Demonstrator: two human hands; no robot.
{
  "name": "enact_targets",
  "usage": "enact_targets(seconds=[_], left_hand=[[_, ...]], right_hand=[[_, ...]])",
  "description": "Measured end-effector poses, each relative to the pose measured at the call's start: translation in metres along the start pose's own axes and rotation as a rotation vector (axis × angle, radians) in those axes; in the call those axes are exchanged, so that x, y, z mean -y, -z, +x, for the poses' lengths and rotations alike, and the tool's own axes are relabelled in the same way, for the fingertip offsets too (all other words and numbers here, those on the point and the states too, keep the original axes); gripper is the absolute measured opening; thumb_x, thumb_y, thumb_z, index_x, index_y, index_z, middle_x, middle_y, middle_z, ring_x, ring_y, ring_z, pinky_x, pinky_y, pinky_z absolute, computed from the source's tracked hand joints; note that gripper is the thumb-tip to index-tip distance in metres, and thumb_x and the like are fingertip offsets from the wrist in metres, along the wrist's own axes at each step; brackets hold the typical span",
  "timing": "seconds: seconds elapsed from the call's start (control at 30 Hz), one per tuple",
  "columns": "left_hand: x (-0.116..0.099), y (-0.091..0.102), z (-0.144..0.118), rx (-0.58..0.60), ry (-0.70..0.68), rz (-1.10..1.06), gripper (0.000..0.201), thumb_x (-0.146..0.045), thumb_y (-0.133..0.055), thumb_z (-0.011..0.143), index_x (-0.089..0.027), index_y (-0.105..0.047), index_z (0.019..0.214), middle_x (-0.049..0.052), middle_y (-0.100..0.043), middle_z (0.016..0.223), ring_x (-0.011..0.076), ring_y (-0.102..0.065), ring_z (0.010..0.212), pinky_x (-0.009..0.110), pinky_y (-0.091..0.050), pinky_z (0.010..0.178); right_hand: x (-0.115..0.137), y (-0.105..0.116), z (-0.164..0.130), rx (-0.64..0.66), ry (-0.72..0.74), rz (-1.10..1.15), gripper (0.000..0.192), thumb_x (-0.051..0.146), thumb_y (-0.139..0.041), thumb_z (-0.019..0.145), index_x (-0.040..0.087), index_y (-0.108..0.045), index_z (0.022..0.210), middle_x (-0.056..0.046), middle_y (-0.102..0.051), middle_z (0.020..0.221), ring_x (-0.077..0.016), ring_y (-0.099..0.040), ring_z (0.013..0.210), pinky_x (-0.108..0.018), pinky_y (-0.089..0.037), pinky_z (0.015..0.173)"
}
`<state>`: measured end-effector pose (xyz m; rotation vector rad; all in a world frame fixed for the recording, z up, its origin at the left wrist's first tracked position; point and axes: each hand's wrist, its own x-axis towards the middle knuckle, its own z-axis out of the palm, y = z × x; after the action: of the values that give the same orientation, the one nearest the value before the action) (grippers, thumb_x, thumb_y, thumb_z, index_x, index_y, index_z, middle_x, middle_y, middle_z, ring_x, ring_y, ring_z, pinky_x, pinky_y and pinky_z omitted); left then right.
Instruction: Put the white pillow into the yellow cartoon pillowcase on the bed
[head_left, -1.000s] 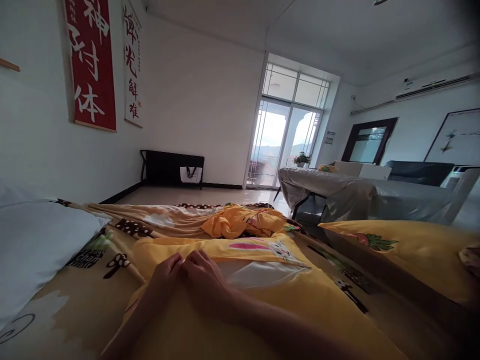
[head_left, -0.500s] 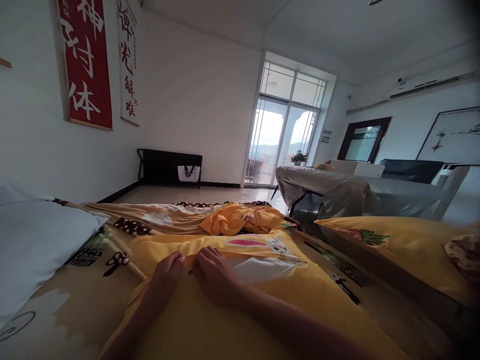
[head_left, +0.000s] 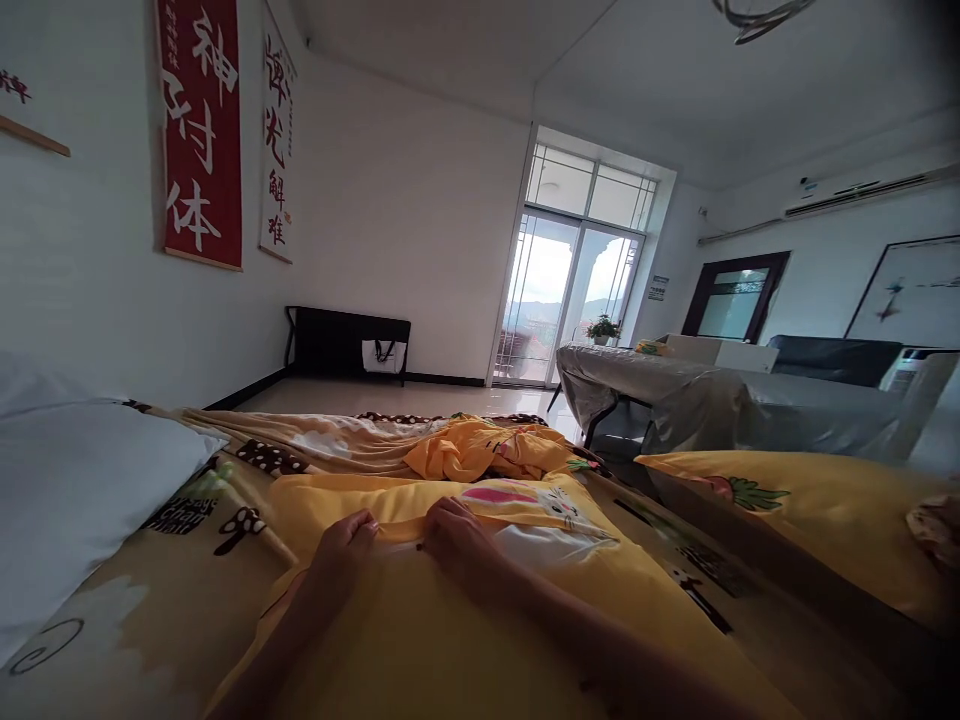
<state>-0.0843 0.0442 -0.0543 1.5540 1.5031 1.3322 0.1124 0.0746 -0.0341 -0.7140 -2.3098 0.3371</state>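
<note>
A yellow pillowcase (head_left: 420,640) with a cartoon print lies on the bed in front of me, its far edge open so the white pillow (head_left: 547,545) inside shows. My left hand (head_left: 341,550) pinches the open edge of the pillowcase near its left end. My right hand (head_left: 461,540) grips the same edge a little to the right, next to the exposed white pillow. Both forearms rest across the yellow fabric.
A bare white pillow (head_left: 75,490) lies at the left on a patterned blanket (head_left: 187,560). A crumpled yellow cloth (head_left: 480,455) sits beyond the hands. Another yellow pillow (head_left: 810,510) lies at the right. A covered table (head_left: 690,395) stands behind, near the balcony door (head_left: 570,290).
My right hand has slid to the right along the pillowcase edge, away from my left hand, and less of the white pillow shows. The camera has tilted slightly.
</note>
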Motion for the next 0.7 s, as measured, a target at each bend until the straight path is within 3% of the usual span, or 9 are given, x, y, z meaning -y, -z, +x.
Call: enact_targets(seconds=[0.2, 0.47, 0.7], left_hand=[[-0.002, 0.002, 0.000, -0.014, -0.001, -0.010, 0.031, -0.052, -0.036, 0.068, -0.022, -0.032, 0.060, -0.005, -0.031, 0.060, 0.0140, -0.032, 0.062, 0.028, -0.026, 0.060], [-0.008, 0.005, -0.001, -0.028, 0.019, 0.009, 0.033, -0.054, -0.036, 0.063, -0.022, -0.032, 0.058, -0.004, -0.031, 0.059, 0.0144, -0.032, 0.062, 0.028, -0.026, 0.061], [-0.005, 0.005, 0.000, -0.016, 0.028, 0.021, 0.032, -0.054, -0.036, 0.064, -0.022, -0.031, 0.058, -0.005, -0.030, 0.059, 0.0144, -0.032, 0.062, 0.028, -0.027, 0.060]], right_hand=[[0.001, 0.011, 0.000, -0.031, -0.088, -0.024, 0.016, 0.005, -0.054, 0.078, 0.017, -0.048, 0.068, -0.003, -0.057, 0.081, -0.0135, -0.048, 0.078, -0.025, -0.036, 0.073], [0.008, 0.028, -0.004, -0.005, -0.367, -0.088, 0.013, 0.010, -0.057, 0.074, 0.017, -0.051, 0.066, 0.001, -0.056, 0.070, -0.0109, -0.046, 0.066, -0.023, -0.030, 0.061], [0.005, 0.034, -0.014, 0.025, -0.258, -0.166, 0.013, 0.011, -0.046, 0.082, 0.018, -0.043, 0.072, -0.003, -0.055, 0.080, -0.0138, -0.045, 0.074, -0.025, -0.032, 0.066]])
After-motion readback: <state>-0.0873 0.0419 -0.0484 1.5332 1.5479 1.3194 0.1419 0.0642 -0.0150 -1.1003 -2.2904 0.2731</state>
